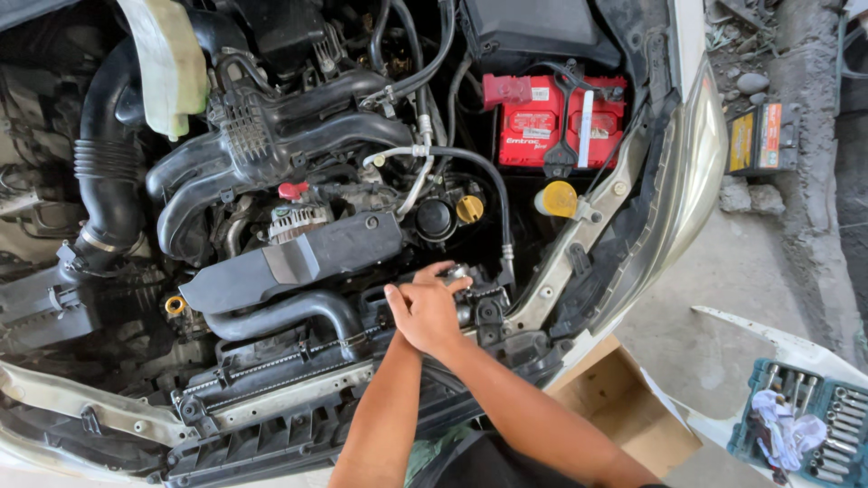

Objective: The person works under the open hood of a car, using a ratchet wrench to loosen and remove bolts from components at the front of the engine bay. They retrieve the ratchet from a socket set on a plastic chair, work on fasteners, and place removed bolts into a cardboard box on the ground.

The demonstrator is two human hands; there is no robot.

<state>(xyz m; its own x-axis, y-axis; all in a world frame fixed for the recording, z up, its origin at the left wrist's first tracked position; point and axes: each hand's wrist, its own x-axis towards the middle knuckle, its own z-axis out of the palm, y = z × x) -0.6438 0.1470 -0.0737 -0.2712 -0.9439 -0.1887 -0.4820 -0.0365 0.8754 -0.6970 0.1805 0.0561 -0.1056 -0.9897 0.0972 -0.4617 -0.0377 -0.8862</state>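
- Both of my hands meet at one spot at the front of the engine bay, on a small grey metal fitting [458,274] just behind the radiator support [289,398].
- My right hand [427,312] lies on top, fingers curled over the fitting; thumb and fingertips appear to pinch it.
- My left hand [407,336] is almost wholly hidden beneath the right one; only the forearm shows, so I cannot tell whether it grips anything.
- Count, caps: two yellow caps, one small [469,209] beside a black round cap [435,220], one larger [557,199] nearer the fender. One small red cap [292,191] sits by the alternator [297,221].
- Count, batteries: one red battery [561,122] mounted in the bay, one dark battery [758,137] standing outside on the ground.
- A black hose [493,194] curves down just beyond my fingers; a thick black radiator hose [289,314] runs to my left, close to the wrist.
- A flat black plastic duct [294,262] lies above that hose, and a ribbed intake pipe [107,163] is at far left.
- One headlight [692,167] edges the bay on the right.
- Ground: bare concrete floor [723,298], one open cardboard box [624,407], one teal socket set case [805,434] with a white rag on it.
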